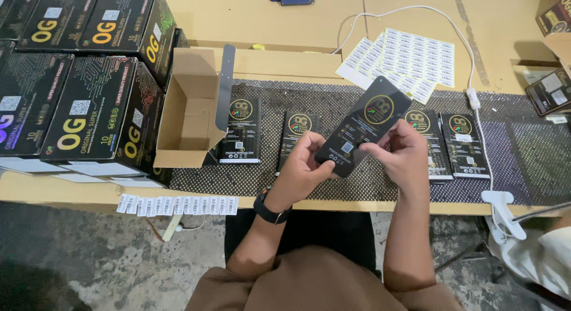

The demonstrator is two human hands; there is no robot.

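Both hands hold one flat black package point(370, 118) with a gold round emblem, tilted up over the dark mesh mat point(333, 100). My left hand point(302, 162), with a black watch on its wrist, pinches the package's lower end. Fingertips of my right hand point(405, 155) press on the small white label near that lower end. Several matching black packages point(242, 129) lie flat in a row on the mat behind and beside the hands.
An open brown carton point(190, 109) lies on its side at the mat's left. Large black printed boxes point(89, 103) are stacked further left. Sheets of white stickers point(410, 61) lie behind, a sticker strip point(178, 205) hangs at the table edge, and a white cable point(476, 103) runs right.
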